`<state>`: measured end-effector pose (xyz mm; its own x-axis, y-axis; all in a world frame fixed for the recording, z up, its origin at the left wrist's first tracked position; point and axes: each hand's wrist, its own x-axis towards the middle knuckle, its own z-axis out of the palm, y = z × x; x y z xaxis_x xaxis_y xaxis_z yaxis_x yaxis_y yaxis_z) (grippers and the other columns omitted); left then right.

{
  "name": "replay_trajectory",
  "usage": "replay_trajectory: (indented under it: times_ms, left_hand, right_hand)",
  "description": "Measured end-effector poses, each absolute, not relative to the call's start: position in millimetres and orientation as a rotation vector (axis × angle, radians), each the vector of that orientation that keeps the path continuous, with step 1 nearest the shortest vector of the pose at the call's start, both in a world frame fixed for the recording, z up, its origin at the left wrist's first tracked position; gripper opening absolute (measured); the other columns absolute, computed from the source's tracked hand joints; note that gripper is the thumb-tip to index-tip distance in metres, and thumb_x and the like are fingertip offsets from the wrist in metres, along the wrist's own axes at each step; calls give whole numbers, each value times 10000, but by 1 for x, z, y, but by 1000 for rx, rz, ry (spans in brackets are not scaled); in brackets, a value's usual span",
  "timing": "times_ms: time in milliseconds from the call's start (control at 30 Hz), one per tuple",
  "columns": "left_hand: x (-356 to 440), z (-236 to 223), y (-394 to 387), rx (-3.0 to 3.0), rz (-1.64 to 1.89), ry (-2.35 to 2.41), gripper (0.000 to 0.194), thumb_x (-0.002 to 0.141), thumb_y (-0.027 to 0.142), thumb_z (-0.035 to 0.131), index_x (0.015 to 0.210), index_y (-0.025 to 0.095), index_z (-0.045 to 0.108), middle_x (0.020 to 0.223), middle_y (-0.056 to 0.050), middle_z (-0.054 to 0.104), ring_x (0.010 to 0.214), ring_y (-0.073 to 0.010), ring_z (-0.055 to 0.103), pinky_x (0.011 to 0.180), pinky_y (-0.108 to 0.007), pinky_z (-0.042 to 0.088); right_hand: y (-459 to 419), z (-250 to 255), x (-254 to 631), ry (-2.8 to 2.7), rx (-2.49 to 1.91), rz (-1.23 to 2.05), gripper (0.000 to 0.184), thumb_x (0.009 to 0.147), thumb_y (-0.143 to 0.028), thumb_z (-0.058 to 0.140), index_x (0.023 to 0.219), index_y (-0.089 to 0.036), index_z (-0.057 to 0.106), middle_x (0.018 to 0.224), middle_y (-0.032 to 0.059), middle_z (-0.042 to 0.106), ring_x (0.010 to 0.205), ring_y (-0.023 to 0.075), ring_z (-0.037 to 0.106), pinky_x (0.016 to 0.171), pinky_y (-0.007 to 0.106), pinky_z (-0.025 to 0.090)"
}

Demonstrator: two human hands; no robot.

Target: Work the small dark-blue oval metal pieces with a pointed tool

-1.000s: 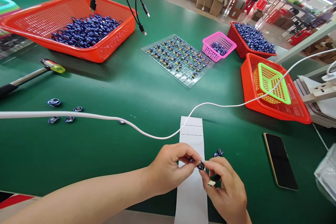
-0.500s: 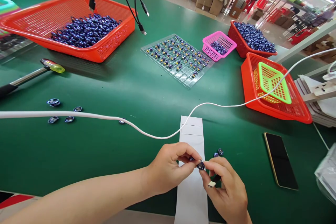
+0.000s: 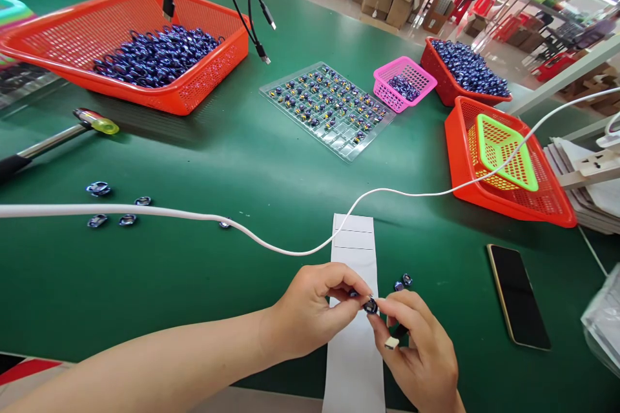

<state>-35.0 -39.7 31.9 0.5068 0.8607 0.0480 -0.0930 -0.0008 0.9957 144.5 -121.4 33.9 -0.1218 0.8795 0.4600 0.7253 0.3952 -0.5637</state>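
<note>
Pinching a small dark-blue piece (image 3: pixel 371 306) between nearly closed fingers (image 3: pixel 347 276), the left hand (image 3: pixel 314 306) and right hand (image 3: pixel 419 342) meet above a white strip (image 3: pixel 353 239); the right also clasps a pale-tipped object (image 3: pixel 392 342); two loose pieces (image 3: pixel 407 280) lie right of the grip.

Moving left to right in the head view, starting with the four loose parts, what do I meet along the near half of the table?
Four loose parts → lone part → left hand → blue part between the fingertips → right hand → phone → plastic bag.
</note>
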Motion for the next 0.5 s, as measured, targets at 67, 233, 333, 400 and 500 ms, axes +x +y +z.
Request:
replay_trajectory:
  times_ms: [67, 233, 333, 400, 500]
  left_hand:
    - [-35, 32, -39, 1379, 868, 739, 146, 753, 50, 607, 820, 116, 718, 773, -66, 750, 703, -146, 716, 649, -209, 606]
    - [-35, 33, -40, 1439, 894, 726, 178, 750, 28, 595, 819, 138, 717, 784, -48, 750, 715, -133, 713, 665, -194, 604]
    - [-36, 32, -41, 1485, 913, 711, 204, 745, 12, 588, 825, 153, 711, 795, -37, 750, 726, -127, 709, 673, -188, 599]
    - [-36, 32, -41, 1503, 922, 699, 209, 746, 6, 582, 829, 150, 708, 796, -40, 748, 725, -125, 707, 672, -183, 595]
    - [-37, 33, -41, 1522, 938, 682, 208, 744, -2, 580, 832, 138, 707, 792, -50, 746, 721, -124, 704, 669, -175, 588]
  right_hand:
    - [-122, 33, 146, -1920, -1326, 285, 362, 830, -6, 626, 1138, -193, 590, 872, 46, 629, 733, 146, 621, 686, 298, 545]
    - [-121, 35, 149, -1965, -1305, 339, 370, 837, 17, 535, 1108, -226, 599, 856, 38, 613, 712, 140, 611, 660, 280, 543]
    - [-121, 35, 149, -1964, -1310, 325, 349, 842, 18, 503, 1071, -224, 605, 841, 35, 606, 701, 139, 609, 647, 273, 538]
    - [-121, 36, 149, -1973, -1305, 329, 342, 840, 26, 495, 1056, -215, 605, 839, 36, 602, 696, 136, 605, 644, 268, 532]
    - [-121, 35, 149, -1988, -1301, 347, 340, 833, 39, 504, 1051, -203, 603, 853, 43, 599, 707, 136, 599, 644, 265, 523]
